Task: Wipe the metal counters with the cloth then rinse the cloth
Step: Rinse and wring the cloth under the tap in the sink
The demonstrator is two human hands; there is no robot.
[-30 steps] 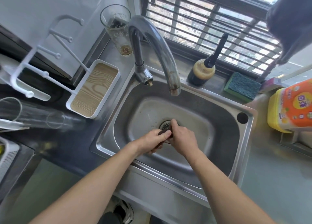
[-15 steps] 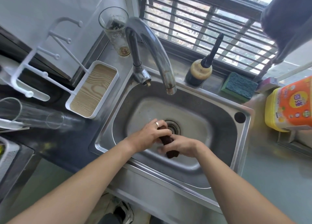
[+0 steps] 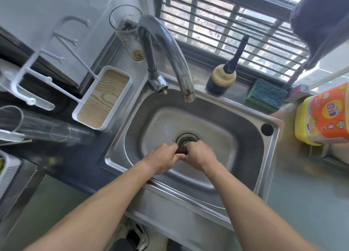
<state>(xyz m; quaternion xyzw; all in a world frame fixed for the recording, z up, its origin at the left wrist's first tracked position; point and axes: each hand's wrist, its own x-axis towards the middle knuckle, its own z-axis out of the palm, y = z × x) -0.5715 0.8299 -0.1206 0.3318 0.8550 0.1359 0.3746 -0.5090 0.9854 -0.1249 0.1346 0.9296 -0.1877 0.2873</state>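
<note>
Both hands meet over the steel sink [image 3: 245, 118], just in front of the drain [image 3: 187, 139]. My left hand [image 3: 162, 159] and my right hand [image 3: 201, 157] each grip one end of a dark brown cloth [image 3: 181, 150], which is rolled tight into a short twist between them. Only the middle of the cloth shows; the rest is hidden inside my fists. The curved tap [image 3: 170, 50] arches over the basin with its spout above the back of the sink. No water is seen running from it.
A white rack with a wood-grain tray [image 3: 103, 101] and a lying glass [image 3: 37, 127] stand left of the sink. A tall glass [image 3: 128, 31], a dark bottle [image 3: 222, 78], a green sponge [image 3: 266, 95] and a yellow-orange container [image 3: 324, 114] line the back and right counter.
The hands turned against each other on the cloth, twisting it. They shifted from one hand over the other to side by side, nearer the drain.
</note>
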